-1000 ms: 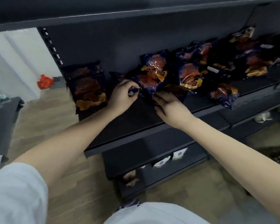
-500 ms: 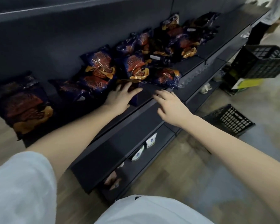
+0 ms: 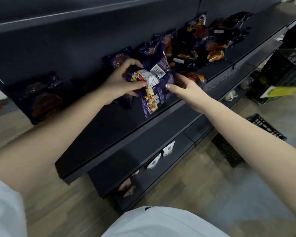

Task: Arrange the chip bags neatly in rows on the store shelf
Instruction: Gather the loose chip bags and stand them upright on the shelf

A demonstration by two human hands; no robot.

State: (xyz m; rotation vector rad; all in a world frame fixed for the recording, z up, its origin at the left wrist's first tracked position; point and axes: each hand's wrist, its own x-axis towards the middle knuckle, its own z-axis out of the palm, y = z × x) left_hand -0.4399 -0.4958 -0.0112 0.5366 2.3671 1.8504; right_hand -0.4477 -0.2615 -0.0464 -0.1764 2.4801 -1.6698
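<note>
Squaring one chip bag (image 3: pixel 154 96) over the bare front of the shelf (image 3: pixel 109 134), which lies just below both grips. My left grip (image 3: pixel 125 81) pinches the bag's upper left corner, with the fingers curled over the top seam and the thumb on the white label. My right grip (image 3: pixel 186 88) meets the bag's right edge. Its thumb is laid on the printed back and its fingers pass behind, so I cannot tell whether it closes. The bag is tilted, back side showing. Recommended handling: turn the front outward, level the bottom seam, then seat the bag upright. Left of my left grip, the standing bags (image 3: pixel 41 98) set the row line. Beyond my right grip, the loose pile (image 3: pixel 203 41) awaits sorting.
</note>
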